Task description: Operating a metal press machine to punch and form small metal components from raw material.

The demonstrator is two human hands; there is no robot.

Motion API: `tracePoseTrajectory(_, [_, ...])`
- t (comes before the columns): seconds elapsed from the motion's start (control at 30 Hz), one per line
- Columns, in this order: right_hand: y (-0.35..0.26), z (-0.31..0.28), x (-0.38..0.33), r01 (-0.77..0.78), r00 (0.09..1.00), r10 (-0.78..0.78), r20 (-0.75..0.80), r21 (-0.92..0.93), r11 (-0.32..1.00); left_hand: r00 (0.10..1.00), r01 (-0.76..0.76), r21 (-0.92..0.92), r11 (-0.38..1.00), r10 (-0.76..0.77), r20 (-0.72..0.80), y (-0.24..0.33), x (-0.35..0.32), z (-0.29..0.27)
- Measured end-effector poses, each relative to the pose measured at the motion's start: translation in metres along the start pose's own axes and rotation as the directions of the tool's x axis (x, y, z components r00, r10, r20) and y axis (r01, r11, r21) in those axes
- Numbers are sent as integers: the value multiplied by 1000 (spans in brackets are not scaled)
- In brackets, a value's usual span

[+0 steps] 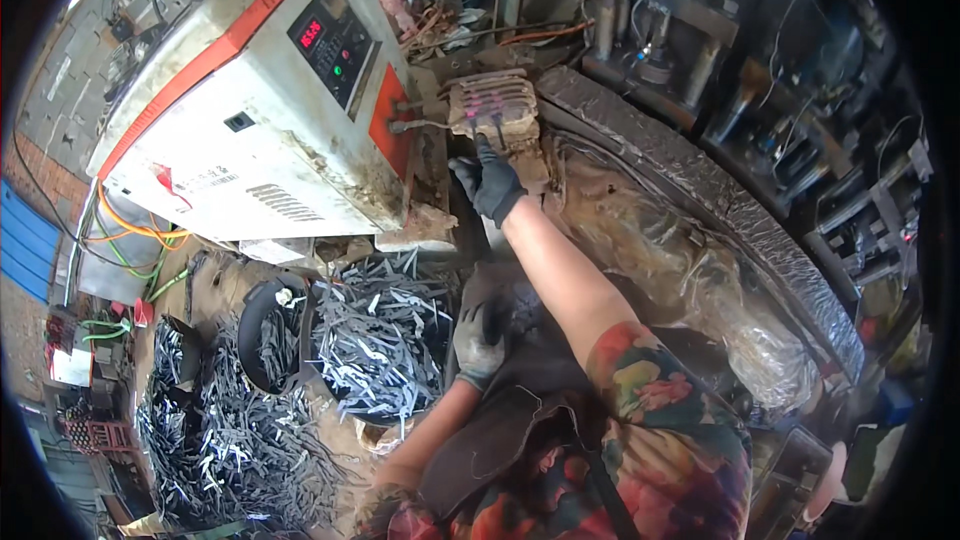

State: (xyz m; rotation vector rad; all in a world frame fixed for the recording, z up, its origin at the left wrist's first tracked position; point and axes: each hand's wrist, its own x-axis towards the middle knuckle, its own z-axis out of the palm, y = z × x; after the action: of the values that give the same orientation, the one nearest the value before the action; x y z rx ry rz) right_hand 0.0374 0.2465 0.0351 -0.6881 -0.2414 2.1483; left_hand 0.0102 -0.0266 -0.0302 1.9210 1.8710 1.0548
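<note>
My right hand, in a dark glove, reaches forward to a clay-coloured block wrapped by a heating coil. Its index finger is stretched out at the end of a dark metal strip that sticks out of the block, and the thumb stands apart. Pinkish glowing spots show on strips within the coil. My left hand, in a grey, dirt-darkened glove, is low by my lap, just right of a round tub of metal strips. Its fingers are curled; what they hold, if anything, is hidden.
A white and orange machine with a lit control panel stands front left. More strips are heaped at lower left around a black ring-shaped container. A long dark beam and press machinery lie right, beside crumpled plastic sheeting.
</note>
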Motion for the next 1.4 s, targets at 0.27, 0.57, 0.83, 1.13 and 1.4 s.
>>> tracePoseTrajectory(0.27, [17,6,-47,190,960,-215,-178,-146,971,995,-43,-4,999,42,-87,-14,-7,-4])
tracePoseTrajectory(0.57, [2,-65,-88,113,981,-161,-107,-358,927,999,-38,55,998,37,25,4,1,6])
tracePoseTrajectory(0.83, [4,-56,-92,16,983,-128,-131,-634,774,1000,-1,73,997,1,-8,-10,-6,-4])
tracePoseTrajectory(1.13, [-35,-122,-167,-195,952,69,299,415,889,995,-103,-200,974,98,-35,39,20,-4])
tracePoseTrajectory(1.4, [-240,-233,-398,740,611,-734,-297,-114,663,986,-159,-498,852,158,-44,60,18,2])
